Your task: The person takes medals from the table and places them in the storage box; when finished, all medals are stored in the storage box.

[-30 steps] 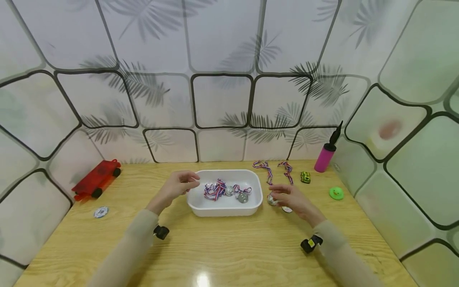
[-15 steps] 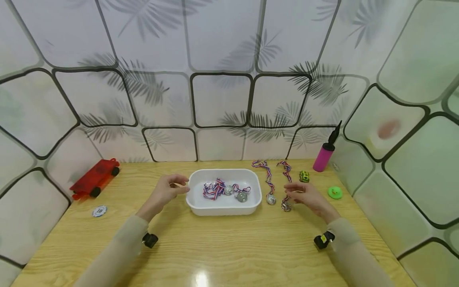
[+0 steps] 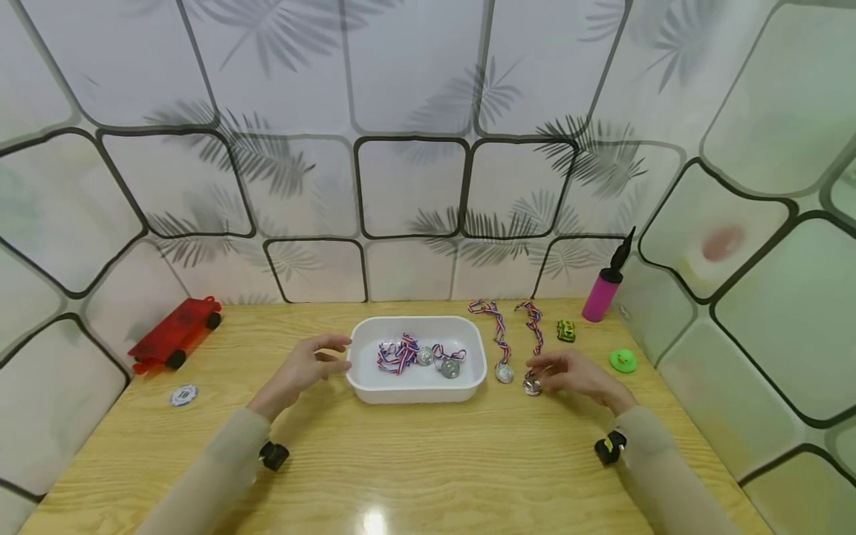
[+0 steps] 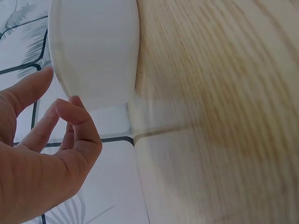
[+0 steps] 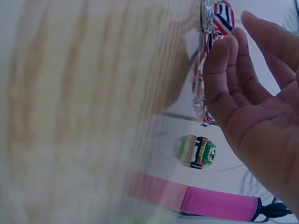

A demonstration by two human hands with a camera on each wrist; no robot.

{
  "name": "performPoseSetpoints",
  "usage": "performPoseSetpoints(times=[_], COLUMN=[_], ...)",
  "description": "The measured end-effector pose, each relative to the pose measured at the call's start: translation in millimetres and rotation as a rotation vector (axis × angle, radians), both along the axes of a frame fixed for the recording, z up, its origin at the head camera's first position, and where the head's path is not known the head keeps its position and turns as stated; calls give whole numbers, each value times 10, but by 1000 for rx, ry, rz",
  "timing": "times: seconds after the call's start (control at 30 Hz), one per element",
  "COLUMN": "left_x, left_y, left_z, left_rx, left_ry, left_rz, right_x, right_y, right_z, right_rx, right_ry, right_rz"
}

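A white plastic tub (image 3: 414,395) stands mid-table, holding two silver medals (image 3: 450,369) on red, white and blue ribbons (image 3: 399,355). My left hand (image 3: 301,375) is at its left rim, fingers loosely bent and fingertips right at the edge of the tub (image 4: 96,51). Right of the tub, two more medals lie side by side with their ribbons stretched toward the wall. The nearer-left medal (image 3: 504,373) lies free. Over the other medal (image 3: 532,386) and its ribbon (image 3: 534,327) hovers my right hand (image 3: 578,375), its fingers relaxed with nothing between them.
Behind my right hand are a small green-and-yellow toy car (image 3: 565,331), a green duck toy (image 3: 623,361) and a pink hand pump (image 3: 602,297). On the left lie a red toy vehicle (image 3: 177,334) and a poker chip (image 3: 183,395). A patterned curtain (image 3: 414,186) closes off the back.
My right hand has shifted right, from over the left loose medal to beside the right one, uncovering both. My left hand has drawn back left from over the tub to its rim.
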State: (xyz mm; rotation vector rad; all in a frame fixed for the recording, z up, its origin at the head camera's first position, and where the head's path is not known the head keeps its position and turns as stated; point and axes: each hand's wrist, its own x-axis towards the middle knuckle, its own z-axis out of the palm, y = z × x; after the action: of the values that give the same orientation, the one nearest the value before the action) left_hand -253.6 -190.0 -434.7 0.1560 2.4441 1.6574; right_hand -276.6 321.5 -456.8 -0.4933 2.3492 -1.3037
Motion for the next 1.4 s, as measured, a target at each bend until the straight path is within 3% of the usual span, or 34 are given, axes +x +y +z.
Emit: performPoseSetpoints(times=[0.33,0.83,1.4], left_x=[-9,-16,-7], left_y=[29,28,63], left_z=[-55,-48,-39], left_rx=[103,81,85], left_ry=[-52,-87,-82], left_rz=[-29,-16,-20], right_x=[-88,-127,-114], right_y=[1,-89,-75], right_z=[-20,-56,-51], right_rx=[144,213,241], right_ry=[39,111,136], right_rz=[94,208,184])
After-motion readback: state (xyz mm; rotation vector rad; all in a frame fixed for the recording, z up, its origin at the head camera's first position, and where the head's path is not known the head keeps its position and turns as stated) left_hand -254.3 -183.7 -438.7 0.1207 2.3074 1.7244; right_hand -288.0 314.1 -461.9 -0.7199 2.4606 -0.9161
